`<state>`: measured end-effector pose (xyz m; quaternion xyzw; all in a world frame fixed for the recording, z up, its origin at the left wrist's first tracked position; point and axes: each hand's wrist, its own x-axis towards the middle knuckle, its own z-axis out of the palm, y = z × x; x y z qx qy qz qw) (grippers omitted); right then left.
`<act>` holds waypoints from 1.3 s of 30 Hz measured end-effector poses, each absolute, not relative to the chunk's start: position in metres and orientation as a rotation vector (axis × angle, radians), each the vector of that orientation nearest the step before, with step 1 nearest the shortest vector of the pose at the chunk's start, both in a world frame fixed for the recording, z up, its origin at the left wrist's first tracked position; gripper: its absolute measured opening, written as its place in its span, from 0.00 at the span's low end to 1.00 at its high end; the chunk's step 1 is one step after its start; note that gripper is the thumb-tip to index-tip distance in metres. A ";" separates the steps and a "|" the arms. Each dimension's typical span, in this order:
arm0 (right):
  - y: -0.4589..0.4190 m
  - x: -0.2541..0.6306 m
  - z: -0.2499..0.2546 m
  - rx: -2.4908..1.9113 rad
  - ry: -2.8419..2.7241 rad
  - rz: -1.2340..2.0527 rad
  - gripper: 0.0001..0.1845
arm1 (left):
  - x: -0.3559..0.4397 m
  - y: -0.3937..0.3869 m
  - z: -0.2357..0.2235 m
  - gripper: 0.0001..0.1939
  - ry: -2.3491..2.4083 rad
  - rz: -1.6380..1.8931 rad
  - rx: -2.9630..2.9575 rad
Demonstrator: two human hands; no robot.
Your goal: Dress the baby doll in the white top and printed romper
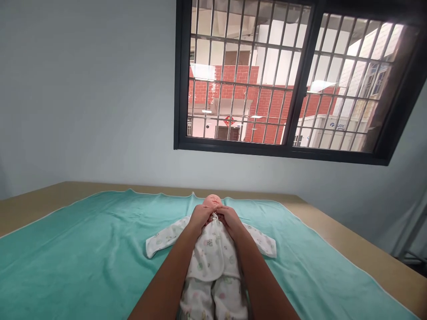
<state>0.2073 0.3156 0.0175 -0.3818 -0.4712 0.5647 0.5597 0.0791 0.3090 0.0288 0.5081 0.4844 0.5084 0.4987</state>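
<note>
On my left the turquoise blanket (83, 249) lies in shallow wrinkles over the tan tabletop (350, 235), and since it looks loose, a hard tug on anything lying on it could drag it into folds. Next to that, the left-hand sleeve (167, 236) of the printed white top (204, 255) stretches out flat with no doll hand showing at the cuff; my forearm passes close to it, so a careless elbow could catch and twist it. My left hand (200, 218) is curled in at the neck, thumb toward the middle, its fingertips hidden; I cannot tell whether they pinch the cloth. Between my hands, in the centre, the baby doll (216, 266) lies on its back on the blanket, its head (212, 200) just beyond my thumbs, and pressing down or sliding upward would push on the chin. A small twist of white fabric (214, 217) shows at the collar; pulled unevenly, it could tighten or snag there. My right hand (230, 218) mirrors the left, bent inward with the thumbs nearly meeting, its grip equally hidden from me. If it pulls harder than the other, the front panel could skew toward the right-hand sleeve (262, 240), which slants out flat beyond my forearm.
</note>
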 end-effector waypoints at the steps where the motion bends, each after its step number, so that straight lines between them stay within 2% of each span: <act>1: 0.317 0.208 0.017 -0.906 -1.103 1.327 0.08 | 0.079 0.310 0.027 0.15 1.178 1.230 1.231; 7: 0.322 0.206 0.011 -1.032 -1.057 1.160 0.06 | 0.080 0.315 0.021 0.05 1.245 1.295 1.209; 19: 0.321 0.202 0.011 -1.355 -1.402 0.658 0.05 | 0.076 0.309 0.024 0.09 1.119 1.341 1.065; 28: 0.306 0.214 0.028 -1.346 -1.688 0.704 0.10 | 0.061 0.312 0.023 0.10 1.031 1.244 0.977; 35: 0.315 0.208 0.025 -1.434 -1.672 0.576 0.06 | 0.065 0.306 0.027 0.10 1.090 1.260 1.076; 39: 0.317 0.208 0.020 -1.407 -1.664 0.607 0.07 | 0.067 0.304 0.028 0.11 1.166 1.271 1.154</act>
